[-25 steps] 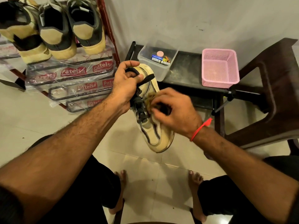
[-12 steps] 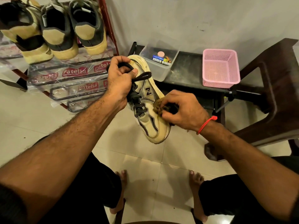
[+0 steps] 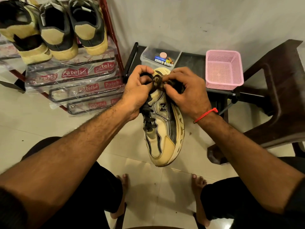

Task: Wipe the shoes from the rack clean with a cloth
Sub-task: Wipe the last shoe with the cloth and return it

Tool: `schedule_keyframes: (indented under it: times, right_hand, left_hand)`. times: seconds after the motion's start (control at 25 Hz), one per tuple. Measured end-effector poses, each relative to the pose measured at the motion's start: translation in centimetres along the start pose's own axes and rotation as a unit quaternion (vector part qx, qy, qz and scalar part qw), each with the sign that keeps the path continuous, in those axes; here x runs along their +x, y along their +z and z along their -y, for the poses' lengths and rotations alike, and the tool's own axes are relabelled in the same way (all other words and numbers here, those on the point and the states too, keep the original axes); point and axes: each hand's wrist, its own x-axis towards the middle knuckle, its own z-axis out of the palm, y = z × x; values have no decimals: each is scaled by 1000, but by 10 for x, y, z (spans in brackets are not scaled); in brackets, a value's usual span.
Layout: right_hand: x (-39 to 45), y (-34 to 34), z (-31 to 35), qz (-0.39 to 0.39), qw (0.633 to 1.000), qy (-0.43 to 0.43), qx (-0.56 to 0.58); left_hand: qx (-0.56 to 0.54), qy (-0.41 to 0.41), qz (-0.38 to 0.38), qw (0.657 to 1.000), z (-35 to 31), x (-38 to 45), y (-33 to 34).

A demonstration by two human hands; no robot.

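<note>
Sneaker is hanging toe-down over the floor, its collar gripped by the left hand; the right hand is pinching what seems a brown cloth against the heel. At ten o'clock, three shoes are waiting on the rack, seemingly unwiped.

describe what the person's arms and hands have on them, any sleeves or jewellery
Both forearms are bare, with no sleeves in view. The right hand has a thin red thread bracelet around the wrist, knotted at one side. The left hand wears nothing: no rings, watch or gloves show on either hand.
</note>
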Motion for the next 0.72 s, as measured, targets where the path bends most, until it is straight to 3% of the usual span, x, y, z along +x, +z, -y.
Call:
schedule_keyframes:
  times: [0.12, 0.24, 0.36, 0.52, 0.6, 0.72]
  right_hand:
    - [-17, 5, 3, 20, 999, -25, -4]
    - [-40, 11, 3, 112, 993, -42, -12]
    - [-50, 11, 8, 222, 975, -21, -23]
    - [-45, 6, 13, 306, 950, -12, -51]
    - [-45, 4, 10, 300, 953, 14, -29]
    - [-38, 3, 1, 178, 983, 52, 17]
  left_hand:
    - [-18, 0, -47, 999, 3, 2, -1]
    - [-22, -4, -115, 993, 2, 15, -18]
    - [-10, 1, -112, 994, 3, 17, -22]
    - [-20, -17, -107, 994, 7, 15, -21]
    - [-22, -18, -94, 995, 6, 16, -21]
    - [-25, -26, -85, 996, 7, 15, -19]
